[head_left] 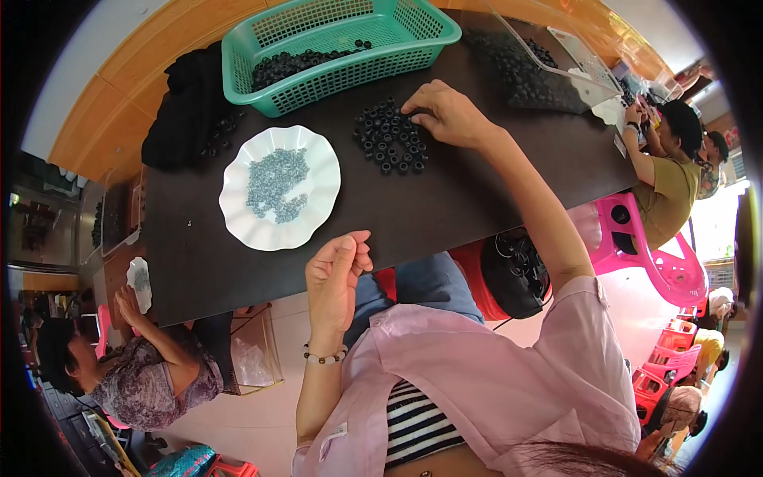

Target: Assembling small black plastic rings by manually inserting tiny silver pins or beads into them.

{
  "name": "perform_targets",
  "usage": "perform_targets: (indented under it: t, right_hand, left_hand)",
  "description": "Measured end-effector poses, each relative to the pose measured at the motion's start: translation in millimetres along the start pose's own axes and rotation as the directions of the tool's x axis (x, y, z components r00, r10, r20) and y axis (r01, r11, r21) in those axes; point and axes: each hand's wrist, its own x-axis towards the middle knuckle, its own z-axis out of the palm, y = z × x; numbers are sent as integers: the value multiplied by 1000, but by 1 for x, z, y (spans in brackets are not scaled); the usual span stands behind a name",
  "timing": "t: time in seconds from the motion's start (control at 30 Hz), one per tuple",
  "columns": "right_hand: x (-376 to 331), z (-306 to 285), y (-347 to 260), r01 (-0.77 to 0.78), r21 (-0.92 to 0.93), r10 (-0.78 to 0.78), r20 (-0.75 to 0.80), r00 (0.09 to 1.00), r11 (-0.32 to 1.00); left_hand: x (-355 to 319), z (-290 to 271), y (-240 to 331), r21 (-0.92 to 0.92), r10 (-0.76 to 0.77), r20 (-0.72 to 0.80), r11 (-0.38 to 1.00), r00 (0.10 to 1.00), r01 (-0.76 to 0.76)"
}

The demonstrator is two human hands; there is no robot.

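My right hand (451, 115) reaches over the dark table, its thumb and forefinger bent around a small black ring-shaped piece at the edge of a cluster. That cluster of small black ring-shaped pieces (391, 143) lies loosely spread on the tabletop, many with their holes facing up. Just past the table's near edge, my left hand (338, 274) is raised with its fingers curled and the thumb pressed against them; whatever is inside cannot be made out. Left of the cluster stands a white scalloped plate (321, 171) holding many tiny clear bluish pieces (274, 179).
A green plastic basket (342, 70) with more black pieces stands at the back. Behind right is a clear bin (548, 91) of black pieces; a black cloth (187, 111) lies back left. Other people sit at the left (151, 374) and right (668, 175), near a pink chair (675, 274).
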Motion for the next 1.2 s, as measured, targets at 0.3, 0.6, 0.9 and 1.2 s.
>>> perform_targets:
  t: [0.3,0.6,0.9,1.2]
  right_hand:
    - [0,1,2,21,-44,-21,-14,1000,999]
    - [-27,-16,-75,-145,528,180,-15,984,837]
    - [-58,-10,-134,71,638,7,-120,993,767]
    - [-67,4,-138,109,672,-15,-144,989,732]
  left_hand:
    - [0,1,-1,-3,12,8,1000,1000,-12]
    - [2,12,12,-39,-59,-4,998,998,59]
    - [4,34,17,-71,-105,88,991,991,111]
    - [-1,31,12,-153,-121,143,978,982,142]
